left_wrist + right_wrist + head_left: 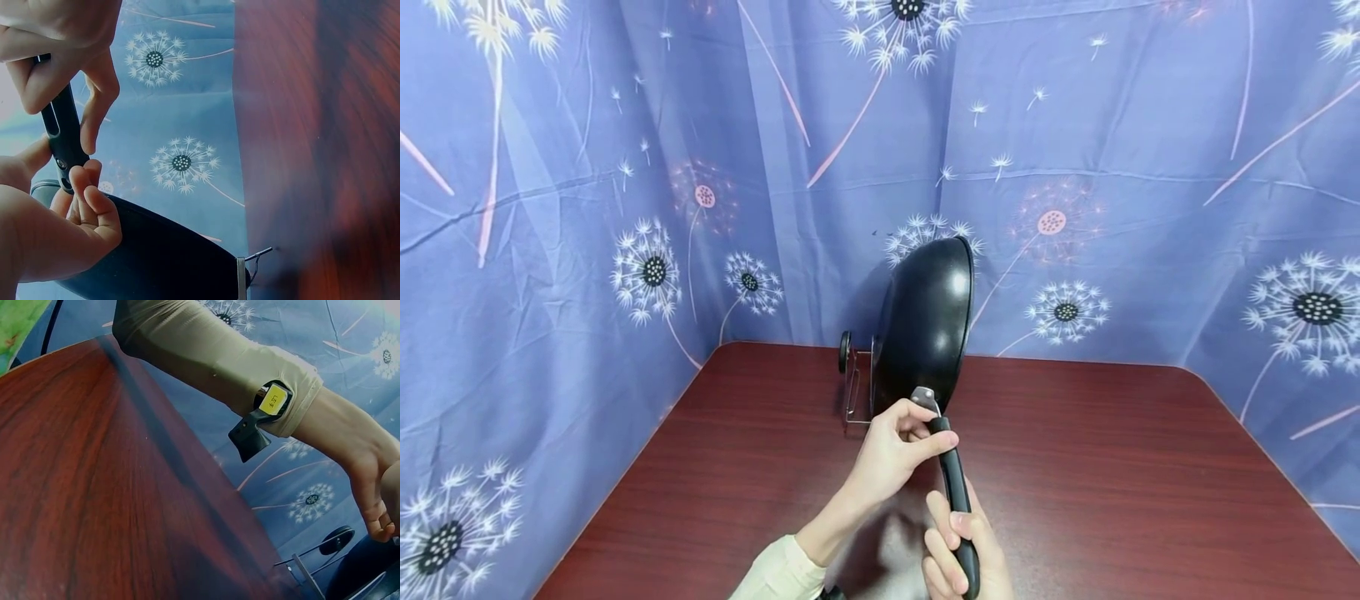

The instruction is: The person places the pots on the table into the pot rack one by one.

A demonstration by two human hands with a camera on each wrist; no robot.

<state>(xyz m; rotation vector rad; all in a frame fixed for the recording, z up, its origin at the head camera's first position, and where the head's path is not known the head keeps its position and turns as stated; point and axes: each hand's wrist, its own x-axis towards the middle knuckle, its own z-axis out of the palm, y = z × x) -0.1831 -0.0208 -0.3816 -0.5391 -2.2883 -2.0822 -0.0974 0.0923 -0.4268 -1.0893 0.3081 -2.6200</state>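
Note:
A black wok [925, 321] stands tipped on its side, its rounded outside showing in the head view. From it a metal bracket [926, 397] leads to the long black handle [953, 477], which points down toward the person. Close to the bracket, the left hand [891, 454] pinches the handle's upper end between thumb and fingers. Lower down, the right hand [962, 550] grips the handle near its free end. In the left wrist view, a small screw [61, 164] sits in the handle by the left fingertips.
Left of the wok, a thin wire rack [858, 422] stands against it with a black disc [846, 352] at its side. Both are on a reddish-brown table [1112, 467]. A blue dandelion-print curtain [1075, 125] encloses the back and sides.

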